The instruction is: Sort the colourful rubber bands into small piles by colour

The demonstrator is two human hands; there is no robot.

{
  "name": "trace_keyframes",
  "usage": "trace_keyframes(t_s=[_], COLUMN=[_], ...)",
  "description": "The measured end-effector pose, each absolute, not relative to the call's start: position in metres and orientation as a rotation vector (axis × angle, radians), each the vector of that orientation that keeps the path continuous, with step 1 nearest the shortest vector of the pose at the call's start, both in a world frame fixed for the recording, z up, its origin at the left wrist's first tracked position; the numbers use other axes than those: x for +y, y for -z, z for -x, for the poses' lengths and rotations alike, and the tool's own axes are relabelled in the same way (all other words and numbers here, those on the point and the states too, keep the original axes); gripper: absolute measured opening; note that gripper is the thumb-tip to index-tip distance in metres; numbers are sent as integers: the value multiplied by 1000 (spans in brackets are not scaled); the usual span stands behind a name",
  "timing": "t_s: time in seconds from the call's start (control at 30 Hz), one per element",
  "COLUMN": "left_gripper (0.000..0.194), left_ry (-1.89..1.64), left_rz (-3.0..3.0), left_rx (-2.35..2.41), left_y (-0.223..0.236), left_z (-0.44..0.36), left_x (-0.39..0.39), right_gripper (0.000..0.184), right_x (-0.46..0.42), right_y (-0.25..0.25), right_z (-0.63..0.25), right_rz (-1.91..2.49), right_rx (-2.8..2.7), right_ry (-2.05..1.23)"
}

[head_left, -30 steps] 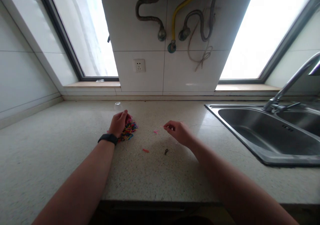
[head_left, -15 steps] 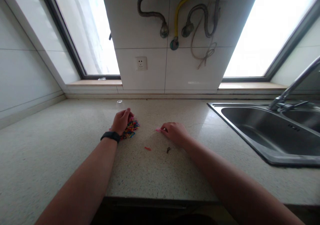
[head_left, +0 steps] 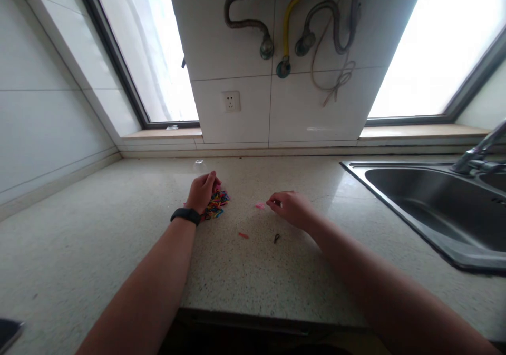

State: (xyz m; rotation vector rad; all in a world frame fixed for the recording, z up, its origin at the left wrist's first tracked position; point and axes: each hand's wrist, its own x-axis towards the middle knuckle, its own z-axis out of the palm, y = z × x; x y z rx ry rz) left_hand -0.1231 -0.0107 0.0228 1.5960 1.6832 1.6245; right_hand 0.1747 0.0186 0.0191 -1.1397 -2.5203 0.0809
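My left hand point(head_left: 202, 193), with a dark band on the wrist, rests at the left side of a pile of small multicoloured rubber bands point(head_left: 216, 205). Its fingers are curled inward, and a bit of pink shows beneath them; what they hold is hidden. To the right, my right hand point(head_left: 291, 207) has thumb and forefinger tips together, with nothing visible in them. A small pink band point(head_left: 260, 206) lies on the counter just left of those fingertips, apart from them. Nearer me lie an orange-red band point(head_left: 244, 235) and a dark looped band point(head_left: 276, 237).
A small clear cup-like object point(head_left: 199, 162) stands behind my left hand. The steel sink point(head_left: 395, 223) is set into the speckled counter point(head_left: 237, 281) at right, with a tap point(head_left: 474, 157). A dark object point(head_left: 10, 334) pokes in at lower left.
My right hand has let go of the pink band and drawn slightly right of it. My left hand stays at the pile. The whole view has shifted a little.
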Motion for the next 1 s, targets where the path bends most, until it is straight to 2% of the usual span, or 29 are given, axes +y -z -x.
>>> trace_keyframes(t_s=[0.2,0.43,0.73,1.0], left_gripper=[51,41,28,24], left_ry=[-1502,-979,-480,-512], left_rz=[-1876,-2214,-2304,-2302], left_rx=[1763,1892,1986,2017], left_y=[-34,-36,-31,-28], left_z=[118,122,130,129], left_x=[-22,-24,-26,-24], right_gripper=[29,28,27,27], right_x=[20,20,22,24], right_y=[-20,-25,-26,-26], right_z=[-180,-186,-194,-196], right_rz=[1129,1137,1120,1137], right_rx=[-2460,-2440,-2404,-2394], right_ry=[-96,-100,-113,-128])
